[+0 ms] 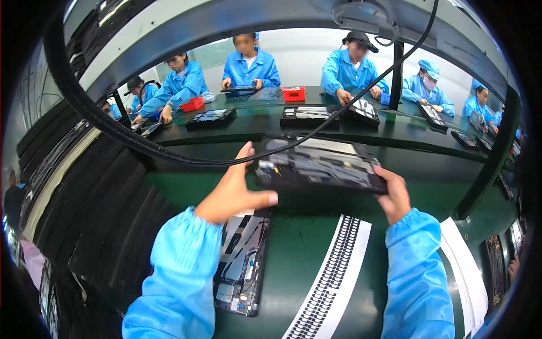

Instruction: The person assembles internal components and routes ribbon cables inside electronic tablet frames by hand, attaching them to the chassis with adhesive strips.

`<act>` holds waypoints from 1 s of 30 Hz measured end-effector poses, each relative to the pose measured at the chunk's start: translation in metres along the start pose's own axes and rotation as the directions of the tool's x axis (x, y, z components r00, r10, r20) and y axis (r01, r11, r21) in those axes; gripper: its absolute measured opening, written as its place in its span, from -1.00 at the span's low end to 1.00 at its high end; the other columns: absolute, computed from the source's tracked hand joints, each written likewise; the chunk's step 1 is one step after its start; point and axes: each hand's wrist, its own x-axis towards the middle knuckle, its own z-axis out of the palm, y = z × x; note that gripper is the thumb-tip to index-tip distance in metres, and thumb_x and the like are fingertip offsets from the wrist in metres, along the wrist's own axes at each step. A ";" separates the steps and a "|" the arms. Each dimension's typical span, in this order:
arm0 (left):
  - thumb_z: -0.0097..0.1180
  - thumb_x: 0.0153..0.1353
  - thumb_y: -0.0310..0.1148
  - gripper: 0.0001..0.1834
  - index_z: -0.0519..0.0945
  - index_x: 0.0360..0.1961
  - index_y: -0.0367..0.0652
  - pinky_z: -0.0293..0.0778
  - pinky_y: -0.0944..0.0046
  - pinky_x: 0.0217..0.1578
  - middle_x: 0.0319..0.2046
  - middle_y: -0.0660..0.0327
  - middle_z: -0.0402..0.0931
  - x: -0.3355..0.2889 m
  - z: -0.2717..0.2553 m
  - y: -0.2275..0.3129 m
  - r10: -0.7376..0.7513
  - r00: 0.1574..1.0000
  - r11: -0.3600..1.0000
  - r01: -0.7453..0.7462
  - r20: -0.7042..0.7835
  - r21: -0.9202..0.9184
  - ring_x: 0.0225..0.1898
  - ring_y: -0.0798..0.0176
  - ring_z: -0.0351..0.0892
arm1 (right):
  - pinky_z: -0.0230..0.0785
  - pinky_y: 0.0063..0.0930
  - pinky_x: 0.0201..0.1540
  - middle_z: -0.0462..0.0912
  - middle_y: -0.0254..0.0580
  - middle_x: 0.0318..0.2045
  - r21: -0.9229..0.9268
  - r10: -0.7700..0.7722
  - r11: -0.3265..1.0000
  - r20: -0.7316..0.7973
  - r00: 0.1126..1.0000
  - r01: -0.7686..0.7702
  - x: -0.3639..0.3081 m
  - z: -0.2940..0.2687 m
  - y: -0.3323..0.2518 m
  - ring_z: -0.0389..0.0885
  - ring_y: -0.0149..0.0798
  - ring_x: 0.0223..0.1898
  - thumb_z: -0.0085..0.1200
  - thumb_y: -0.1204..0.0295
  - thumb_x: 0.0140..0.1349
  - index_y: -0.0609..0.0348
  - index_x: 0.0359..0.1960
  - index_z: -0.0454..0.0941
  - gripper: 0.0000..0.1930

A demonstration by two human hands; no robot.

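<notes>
My right hand [395, 195] grips the right end of a black tray [333, 185], thumb on top. The tray is raised off the green bench and carries what looks like an opened flat electronic device with grey and silver panels [324, 158]. My left hand [232, 191] is beside the tray's left end, thumb and fingers spread; no hold shows. Below that hand, partly covered by my left sleeve, an opened tablet-like device [244, 274] lies on the bench, its inner parts facing up. A white sheet of small black adhesive pieces [330, 277] lies between my forearms.
At my left stands a tall stack of black trays or sheets [90, 209]. A black cable [186, 160] hangs across in front of me. More white sheets [467, 271] lie at the right beside a dark post [488, 155]. Several co-workers in blue sit beyond, with trays [307, 116] and red bins [293, 94].
</notes>
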 end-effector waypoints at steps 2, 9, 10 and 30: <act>0.29 -0.25 -0.06 0.12 -0.13 0.18 -0.39 -0.08 0.06 0.14 0.16 -0.21 -0.09 -0.057 0.013 0.018 0.255 0.966 0.927 -0.233 -0.039 0.295 0.16 -0.20 -0.02 | 0.36 -0.46 -0.21 0.52 -0.12 -0.36 -0.054 -0.108 0.993 -0.056 0.993 0.105 -0.031 -0.017 -0.029 0.50 -0.27 -0.34 0.08 0.49 -0.03 0.43 -0.24 0.39 -0.69; 0.16 -0.15 -0.16 -0.46 0.41 -0.07 -0.04 0.07 -0.14 0.03 0.06 -0.10 0.14 -0.196 0.055 0.041 0.020 0.986 0.737 -0.127 0.166 0.664 0.09 -0.17 0.14 | 0.37 -0.51 -0.18 0.52 -0.11 -0.27 -0.219 -0.145 0.966 -0.009 0.989 0.140 -0.139 -0.104 -0.101 0.51 -0.30 -0.27 0.00 0.50 0.03 0.38 -0.16 0.36 -0.68; 0.15 -0.19 -0.25 -0.47 0.41 -0.07 -0.03 0.07 -0.12 0.04 0.05 -0.08 0.16 -0.190 0.057 0.043 -0.013 0.993 0.743 -0.067 0.114 0.666 0.10 -0.16 0.14 | 0.37 -0.50 -0.18 0.52 -0.11 -0.27 -0.251 -0.124 0.960 0.021 0.992 0.125 -0.149 -0.113 -0.105 0.51 -0.30 -0.27 -0.04 0.49 0.05 0.38 -0.15 0.36 -0.69; 0.06 -0.03 -0.11 -0.60 0.47 -0.17 -0.07 0.22 -0.05 -0.06 -0.06 -0.08 0.25 -0.176 0.127 0.104 0.344 0.757 0.876 -0.472 0.555 0.101 0.01 -0.14 0.23 | 0.24 -0.56 -0.21 0.48 -0.17 -0.34 -0.791 -0.262 0.605 -0.094 0.960 0.088 -0.223 -0.195 -0.085 0.43 -0.33 -0.33 -0.04 0.46 0.03 0.26 -0.24 0.41 -0.76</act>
